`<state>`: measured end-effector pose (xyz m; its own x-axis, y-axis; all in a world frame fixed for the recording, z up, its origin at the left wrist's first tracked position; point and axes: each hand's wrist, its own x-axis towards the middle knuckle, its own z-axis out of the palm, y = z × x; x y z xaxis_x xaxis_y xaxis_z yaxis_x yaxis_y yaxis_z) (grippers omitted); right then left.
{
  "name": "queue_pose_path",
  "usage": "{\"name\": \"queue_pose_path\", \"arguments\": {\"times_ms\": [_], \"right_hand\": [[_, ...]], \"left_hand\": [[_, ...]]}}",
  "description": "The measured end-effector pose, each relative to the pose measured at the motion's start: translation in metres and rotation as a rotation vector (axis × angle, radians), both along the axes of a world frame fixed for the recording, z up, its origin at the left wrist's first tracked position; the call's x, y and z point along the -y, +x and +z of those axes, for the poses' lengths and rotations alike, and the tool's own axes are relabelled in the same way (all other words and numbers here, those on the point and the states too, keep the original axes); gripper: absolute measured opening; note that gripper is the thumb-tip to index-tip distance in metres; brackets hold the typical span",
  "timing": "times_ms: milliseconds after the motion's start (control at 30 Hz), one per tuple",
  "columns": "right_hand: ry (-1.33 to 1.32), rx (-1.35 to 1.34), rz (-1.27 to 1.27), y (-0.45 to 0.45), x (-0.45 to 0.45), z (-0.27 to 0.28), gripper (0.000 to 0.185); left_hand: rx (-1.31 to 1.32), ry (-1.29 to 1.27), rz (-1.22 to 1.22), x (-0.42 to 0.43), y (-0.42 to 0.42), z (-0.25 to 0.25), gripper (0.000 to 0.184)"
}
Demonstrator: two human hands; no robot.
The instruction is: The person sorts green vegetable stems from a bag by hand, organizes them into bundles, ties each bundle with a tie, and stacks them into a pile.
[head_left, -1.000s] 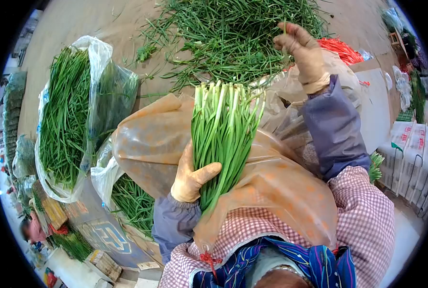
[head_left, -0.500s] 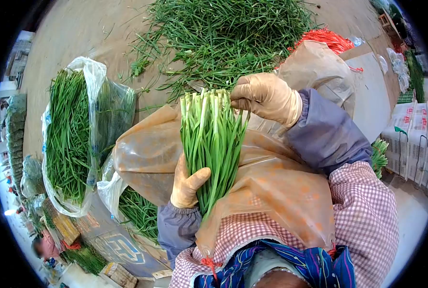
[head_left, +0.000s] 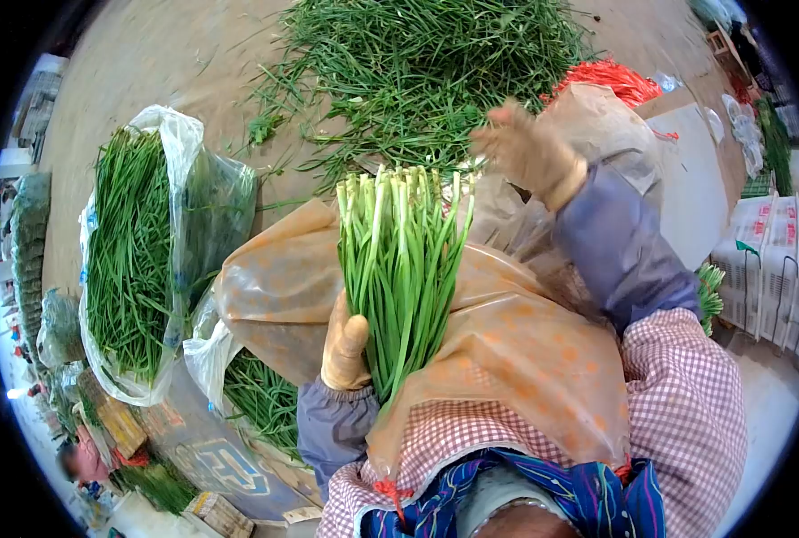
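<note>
A bunch of garlic chives [head_left: 399,269] lies over the lap with its pale cut ends pointing away from me and its leaves toward my body. My left hand [head_left: 345,350], in a tan glove, supports the bunch from the left; its thumb shows beside the leaves and the other fingers are hidden behind them. My right hand [head_left: 534,152], gloved alike, is in the air up and right of the cut ends, apart from them. It is blurred, but its fingers look spread, with nothing visible in them. A translucent brownish plastic apron [head_left: 525,350] covers the lap under the bunch.
A large heap of loose green leaves [head_left: 435,72] lies on the floor ahead. A plastic bag [head_left: 171,134] of chives stands at left, another bag [head_left: 207,350] nearer me. Red ties [head_left: 619,81] lie ahead right; white crates [head_left: 758,260] stand far right.
My right hand has moved away from the cut ends, up and to the right, and its curled fingers have spread. The left hand and the bunch have barely shifted.
</note>
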<state>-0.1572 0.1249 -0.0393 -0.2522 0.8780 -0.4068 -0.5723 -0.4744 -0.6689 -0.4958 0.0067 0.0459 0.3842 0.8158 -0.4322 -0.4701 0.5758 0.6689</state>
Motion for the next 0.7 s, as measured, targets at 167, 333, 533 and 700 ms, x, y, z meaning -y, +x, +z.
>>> {"name": "queue_pose_path", "arguments": {"times_ms": [167,333,533,700], "right_hand": [[0.136,-0.453,0.187,-0.109,0.054,0.062,0.091],[0.245,-0.315,0.204,-0.136,0.034,0.068,0.089],[0.237,-0.379,0.341,-0.153,0.009,0.062,0.058],[0.241,-0.395,0.276,-0.154,-0.010,0.085,0.035]], "left_hand": [[-0.226,0.088,-0.062,-0.010,0.010,0.013,0.087],[-0.471,0.227,-0.377,-0.030,0.012,0.023,0.070],[-0.371,0.179,-0.539,-0.039,0.011,0.011,0.058],[-0.207,0.127,-0.502,-0.057,0.009,0.036,0.059]]}}
